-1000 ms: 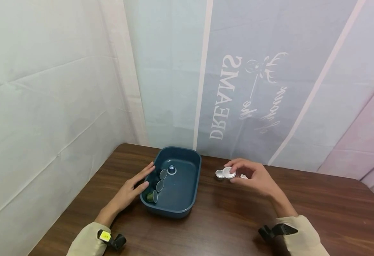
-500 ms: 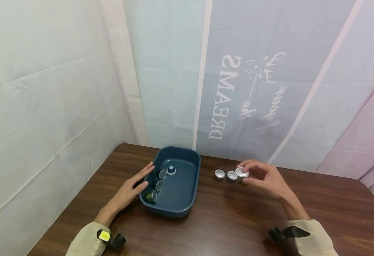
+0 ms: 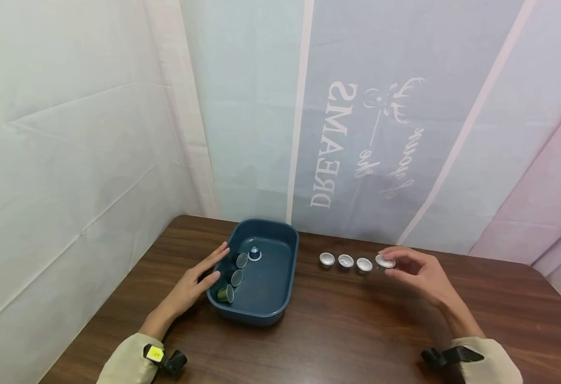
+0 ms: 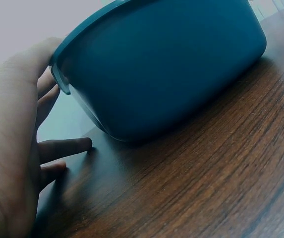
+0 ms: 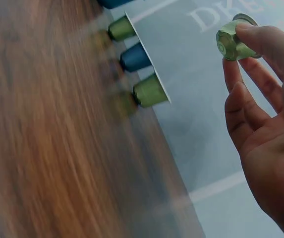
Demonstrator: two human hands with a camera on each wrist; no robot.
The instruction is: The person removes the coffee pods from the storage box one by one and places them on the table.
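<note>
My right hand [image 3: 422, 274] pinches a green coffee capsule [image 5: 233, 42] between thumb and fingertips, its silver lid [image 3: 385, 261] facing up. In the right wrist view it is off the table. To its left, three capsules stand lid up in a row: a green one [image 5: 150, 92], a blue one [image 5: 136, 58] and another green one [image 5: 122, 29]. My left hand [image 3: 186, 288] rests at the left rim of the dark blue basin [image 3: 287, 298], fingers mostly straight. Inside, a green capsule [image 3: 224, 294] and two darker ones lie tilted along the left wall; a blue capsule [image 3: 254, 253] stands lid down.
The brown wooden table [image 3: 338, 336] carries the basin and the capsule row. A printed fabric backdrop [image 3: 251, 106] hangs right behind the table's far edge, and a white cloth [image 3: 69, 160] hangs on the left.
My right hand has moved right, with a capsule in its fingers. The capsules it partly covered before now stand uncovered in a row. My left hand stays at the basin.
</note>
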